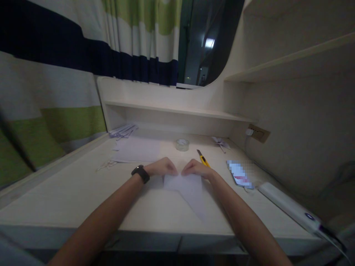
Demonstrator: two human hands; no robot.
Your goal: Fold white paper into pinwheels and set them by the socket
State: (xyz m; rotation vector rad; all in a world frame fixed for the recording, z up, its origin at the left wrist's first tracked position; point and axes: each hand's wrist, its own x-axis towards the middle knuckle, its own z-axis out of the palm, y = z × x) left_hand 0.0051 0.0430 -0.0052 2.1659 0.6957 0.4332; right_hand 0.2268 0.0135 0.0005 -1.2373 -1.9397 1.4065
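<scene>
A partly folded sheet of white paper (188, 188) lies at the middle of the desk, one pointed corner reaching toward the front edge. My left hand (163, 167), with a dark watch on its wrist, pinches the paper's far edge. Close beside it, my right hand (196, 168) is closed on the same edge, its fingertips almost meeting the left ones. A yellow utility knife (203, 159) with its blade out lies just beyond my right hand. Behind both hands stands a roll of clear tape (182, 145).
White paper sheets (138, 149) and a bundle of folded paper strips (123, 131) lie at the back left. A paper pinwheel (221, 143) is at the back right. On the right are a phone (240, 174) and a long white device (288, 207) with a cable.
</scene>
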